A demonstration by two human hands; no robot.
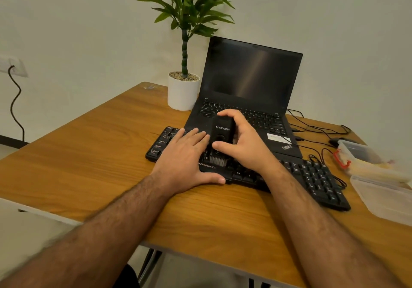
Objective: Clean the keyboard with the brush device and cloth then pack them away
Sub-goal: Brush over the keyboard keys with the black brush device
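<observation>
A black keyboard [312, 176] lies across the wooden desk [100, 154] in front of me. My left hand [185, 156] lies flat on its left half, fingers straight, thumb at the front edge. My right hand [245, 140] grips a black brush device [221, 131] standing upright on the keys, its grey bristles [217, 160] pointing down onto the keyboard near the space bar. No cloth is plainly visible.
An open black laptop [249, 82] sits just behind the keyboard. A potted plant [183, 91] stands behind on the left. On the right lie a clear plastic box [365, 160], its lid [388, 198], a mouse [334, 141] and black cables [316, 127].
</observation>
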